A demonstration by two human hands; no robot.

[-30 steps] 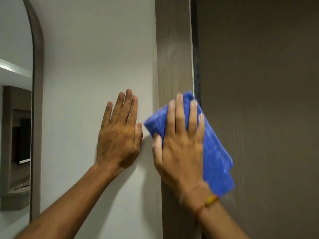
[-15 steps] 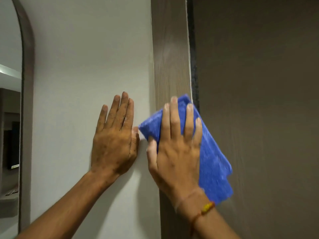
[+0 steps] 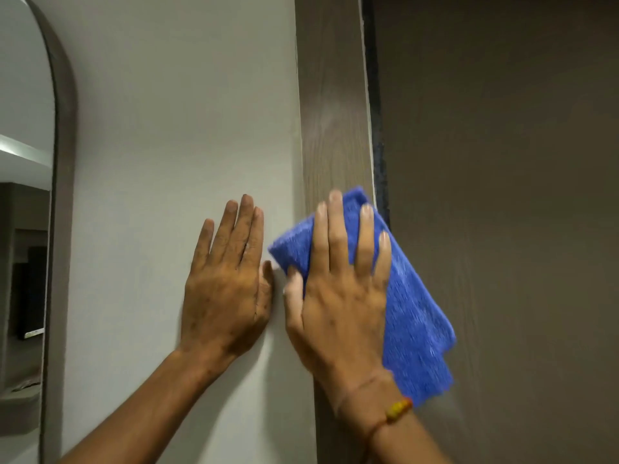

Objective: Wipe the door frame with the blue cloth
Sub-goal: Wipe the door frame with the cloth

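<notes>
A brown wood-grain door frame point(image 3: 333, 105) runs vertically through the middle of the view. My right hand point(image 3: 338, 296) lies flat on a folded blue cloth point(image 3: 415, 316) and presses it against the frame; the cloth hangs past the frame's right edge over the dark brown door point(image 3: 502, 195). My left hand point(image 3: 226, 289) rests flat on the pale wall point(image 3: 174, 128) just left of the frame, fingers pointing up and holding nothing. Its thumb nearly touches my right thumb.
An arched mirror with a grey-brown border point(image 3: 63, 162) hangs on the wall at the far left and reflects a room. A dark seal strip point(image 3: 376, 128) runs between frame and door.
Both hands and the cloth sit slightly lower in the view than a second ago. The cloth has slid a little down the frame. The left hand stays flat on the wall.
</notes>
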